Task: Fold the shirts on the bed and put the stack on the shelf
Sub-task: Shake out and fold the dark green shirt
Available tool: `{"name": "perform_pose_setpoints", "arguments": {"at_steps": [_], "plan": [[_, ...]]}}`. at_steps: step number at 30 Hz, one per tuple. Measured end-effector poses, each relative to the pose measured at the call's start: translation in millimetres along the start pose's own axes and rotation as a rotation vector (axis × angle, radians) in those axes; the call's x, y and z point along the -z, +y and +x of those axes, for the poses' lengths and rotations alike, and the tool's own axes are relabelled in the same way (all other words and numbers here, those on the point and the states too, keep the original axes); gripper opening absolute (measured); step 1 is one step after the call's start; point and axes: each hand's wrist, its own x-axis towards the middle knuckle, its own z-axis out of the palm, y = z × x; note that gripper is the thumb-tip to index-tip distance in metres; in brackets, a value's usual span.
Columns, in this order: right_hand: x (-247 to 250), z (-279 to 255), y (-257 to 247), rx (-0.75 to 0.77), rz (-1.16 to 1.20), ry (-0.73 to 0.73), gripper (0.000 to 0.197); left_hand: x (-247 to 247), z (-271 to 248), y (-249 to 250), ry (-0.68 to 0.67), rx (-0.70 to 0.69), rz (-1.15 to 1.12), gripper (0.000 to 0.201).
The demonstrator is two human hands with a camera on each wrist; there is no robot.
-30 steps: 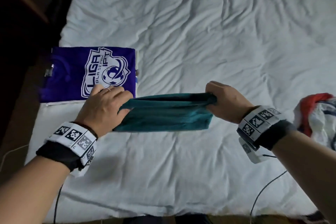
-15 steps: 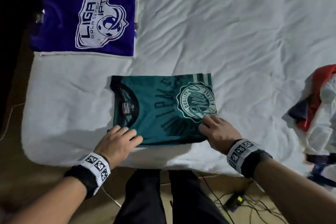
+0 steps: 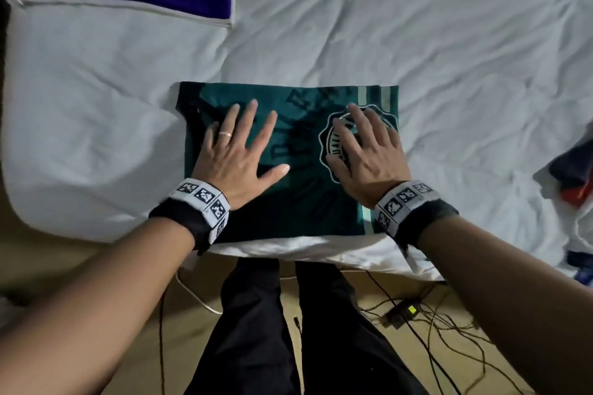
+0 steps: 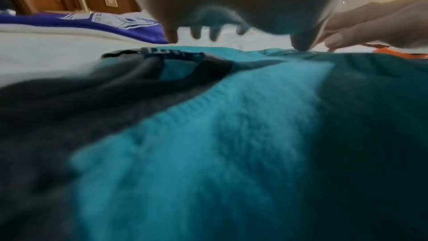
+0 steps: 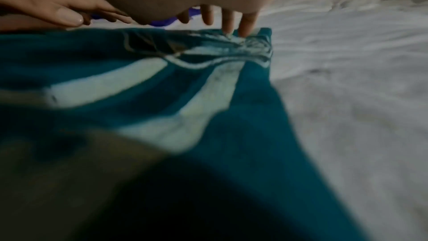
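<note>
Teal shirt, folded rectangle, seemingly flat

My head camera looks steeply down from above onto the near edge of the white-sheeted bed, taking in both forearms and the floor below. My left wrist camera sits almost against the folded teal cotton shirt, facing forward under the palm; my right wrist camera skims the same shirt's striped side likewise. All three views share that shirt and the sheet.
</note>
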Motion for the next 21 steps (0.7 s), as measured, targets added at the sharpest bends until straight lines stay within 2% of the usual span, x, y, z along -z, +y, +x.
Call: {"name": "perform_pose_setpoints", "arguments": {"at_steps": [1,3,7,8,10,13,14,16,19,21], "plan": [[-7.3,-0.5,-2.6,-0.020,-0.028,-0.070,0.068,-7.7,-1.7,1.2,-0.057,0.025,0.028,0.091],[-21.1,-14.7,-7.6,0.029,-0.062,-0.126,0.077,-23.4,-20.4,-4.1,-0.077,0.072,0.063,0.092],[-25.5,-48.3,-3.2,0.103,-0.044,-0.171,0.083,-30.0,-60.6,-23.2,-0.001,0.205,0.034,0.087],[-23.3,-54.2,1.7,0.065,-0.007,-0.156,0.080,-26.6,-66.6,-24.6,0.020,0.218,0.011,0.086],[-15.7,-60.1,13.1,-0.116,0.108,-0.089,0.070,-18.7,-72.5,-24.5,0.066,0.312,-0.048,0.086],[-8.6,-54.9,34.0,-0.450,0.334,0.057,0.061,-3.4,-67.3,-21.0,0.068,0.637,-0.239,0.084],[-5.7,-49.8,39.5,-0.515,0.391,0.037,0.060,0.4,-62.7,-20.8,0.024,0.724,-0.316,0.083],[0.3,-38.6,45.9,-0.570,0.426,-0.098,0.059,8.7,-53.2,-21.0,-0.040,0.832,-0.439,0.084],[10.7,-23.8,45.3,-0.601,0.447,-0.268,0.057,7.2,-40.2,-29.3,-0.074,0.897,-0.635,0.084],[13.6,-19.1,43.1,-0.598,0.571,-0.311,0.044,6.0,-36.6,-33.4,-0.109,0.860,-0.732,0.068]]}}
